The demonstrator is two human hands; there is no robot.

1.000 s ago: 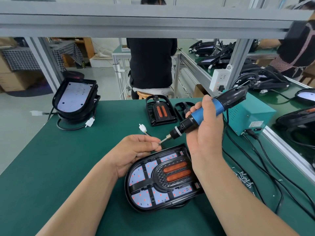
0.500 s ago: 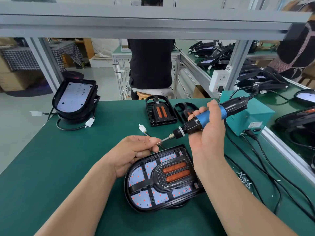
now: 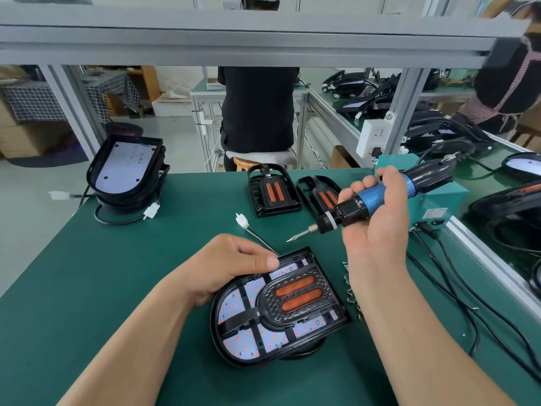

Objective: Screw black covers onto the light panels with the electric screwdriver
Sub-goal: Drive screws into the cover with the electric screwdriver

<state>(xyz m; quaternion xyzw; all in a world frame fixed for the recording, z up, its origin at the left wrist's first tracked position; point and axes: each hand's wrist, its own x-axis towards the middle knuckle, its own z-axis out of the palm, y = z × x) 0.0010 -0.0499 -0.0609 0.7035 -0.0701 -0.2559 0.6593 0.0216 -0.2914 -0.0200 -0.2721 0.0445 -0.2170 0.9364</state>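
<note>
A single wide-angle view is given, worn at head height above the near edge of the desk (image 3: 87, 288) and aimed forward and down. Both forearms are seen entering from the bottom of the frame, and the left hand (image 3: 228, 265) and right hand (image 3: 377, 230) are caught close, near its middle. The far and right edges of the desk are taken in, and an overhead aluminium beam (image 3: 234, 36) is shown across the top.

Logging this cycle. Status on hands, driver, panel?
Right hand grips electric screwdriver, bit in air. Left hand curled at far corner of light panel, hold unclear. Black cover lies on it. Nothing blocking.
</note>
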